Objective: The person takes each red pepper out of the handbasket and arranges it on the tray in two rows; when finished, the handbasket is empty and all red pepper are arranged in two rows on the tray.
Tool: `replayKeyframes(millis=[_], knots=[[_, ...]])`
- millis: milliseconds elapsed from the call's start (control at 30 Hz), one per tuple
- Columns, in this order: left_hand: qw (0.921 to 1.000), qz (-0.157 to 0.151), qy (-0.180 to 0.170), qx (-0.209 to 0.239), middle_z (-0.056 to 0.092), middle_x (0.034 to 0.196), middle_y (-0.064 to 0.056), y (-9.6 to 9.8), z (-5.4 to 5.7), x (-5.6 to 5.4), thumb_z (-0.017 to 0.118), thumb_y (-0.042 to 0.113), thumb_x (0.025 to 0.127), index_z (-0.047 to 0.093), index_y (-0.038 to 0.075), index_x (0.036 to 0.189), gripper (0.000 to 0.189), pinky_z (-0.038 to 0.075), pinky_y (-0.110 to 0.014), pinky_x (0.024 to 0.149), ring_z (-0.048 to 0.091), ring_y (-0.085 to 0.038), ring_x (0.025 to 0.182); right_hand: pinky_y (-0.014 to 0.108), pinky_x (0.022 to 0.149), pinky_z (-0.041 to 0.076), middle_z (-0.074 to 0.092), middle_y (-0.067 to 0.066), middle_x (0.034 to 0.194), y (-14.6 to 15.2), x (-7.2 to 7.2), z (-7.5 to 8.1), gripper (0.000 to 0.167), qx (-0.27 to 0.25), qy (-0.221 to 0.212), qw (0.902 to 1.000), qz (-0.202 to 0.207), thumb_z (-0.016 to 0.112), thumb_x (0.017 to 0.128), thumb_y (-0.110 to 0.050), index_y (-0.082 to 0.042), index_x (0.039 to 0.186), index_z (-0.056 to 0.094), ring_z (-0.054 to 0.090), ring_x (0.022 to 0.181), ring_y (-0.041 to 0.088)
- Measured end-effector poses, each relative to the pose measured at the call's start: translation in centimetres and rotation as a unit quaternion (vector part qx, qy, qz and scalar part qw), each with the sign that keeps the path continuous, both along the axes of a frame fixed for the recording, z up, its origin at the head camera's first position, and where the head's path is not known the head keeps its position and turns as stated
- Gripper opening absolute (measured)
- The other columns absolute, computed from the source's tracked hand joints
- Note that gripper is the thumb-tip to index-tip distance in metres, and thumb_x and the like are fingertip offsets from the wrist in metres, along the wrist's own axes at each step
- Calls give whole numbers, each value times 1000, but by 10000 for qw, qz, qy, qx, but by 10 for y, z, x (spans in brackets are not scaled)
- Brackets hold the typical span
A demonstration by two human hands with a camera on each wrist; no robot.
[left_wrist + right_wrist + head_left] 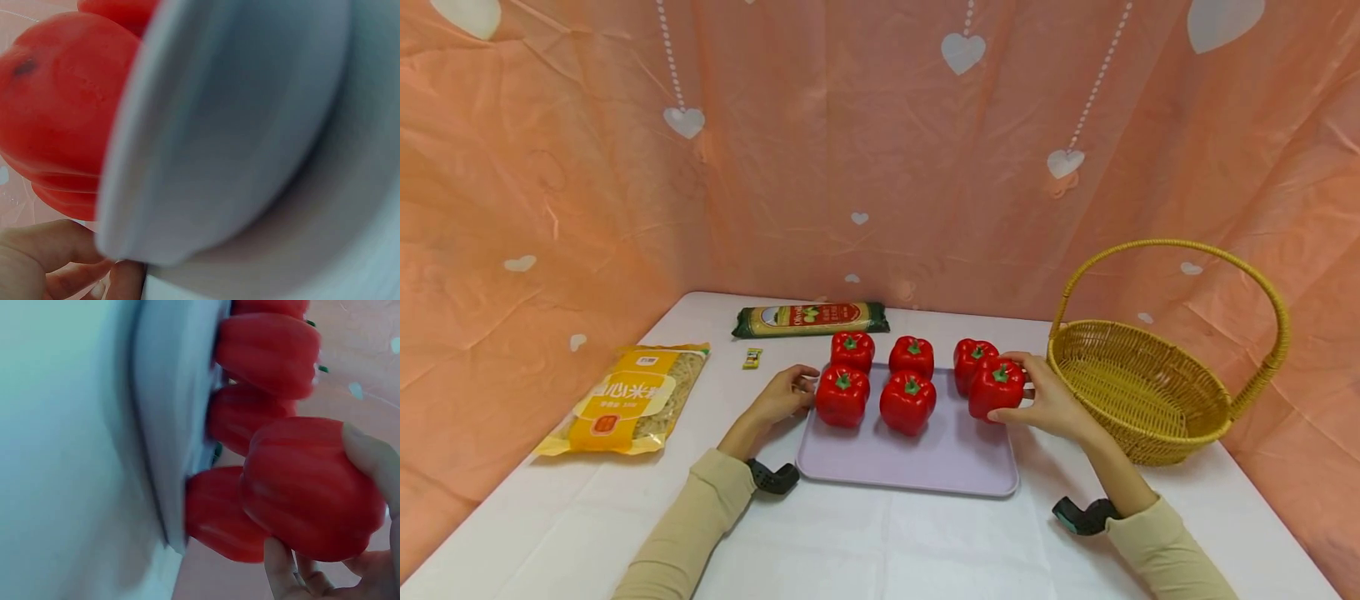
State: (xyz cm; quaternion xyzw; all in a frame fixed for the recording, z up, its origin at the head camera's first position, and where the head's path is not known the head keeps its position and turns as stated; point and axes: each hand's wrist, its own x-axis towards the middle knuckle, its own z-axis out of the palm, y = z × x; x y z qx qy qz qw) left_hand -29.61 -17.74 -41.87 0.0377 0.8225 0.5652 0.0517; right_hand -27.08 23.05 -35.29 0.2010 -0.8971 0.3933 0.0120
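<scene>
My right hand grips a red bell pepper by its right side, thumb in front and fingers behind. In the right wrist view this held bell pepper is off the tray, close in front of another pepper. Several more red bell peppers stand in two rows on a pale lilac tray, green stems up. At the tray's left edge, my left hand holds the rim beside the front left bell pepper. The left wrist view has its fingers against the tray's edge.
On the right stands a wicker basket with a tall arched handle. A noodle pack lies behind the tray, with a small yellow packet near it. A larger yellow bag lies at left. An orange curtain hangs behind.
</scene>
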Motion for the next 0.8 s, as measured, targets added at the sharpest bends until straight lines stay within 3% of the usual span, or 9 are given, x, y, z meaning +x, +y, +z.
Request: replayKeyframes(millis=[300, 800], knots=[[10000, -35, 45, -3, 52, 91, -11, 0, 0, 0, 53, -3, 82, 45, -7, 124, 43, 45, -26, 56, 53, -15, 69, 54, 88, 45, 44, 18, 120, -11, -1, -15, 83, 611, 554, 9965, 98, 84, 63, -33, -5, 129, 42, 45, 111, 33], [10000, -29, 58, -18, 52, 91, -11, -1, 0, -1, 54, -3, 82, 45, -7, 124, 44, 43, -24, 54, 51, -13, 65, 54, 88, 45, 44, 18, 122, -14, 0, -18, 82, 628, 435, 9970, 97, 84, 64, -33, -6, 130, 42, 46, 113, 36]])
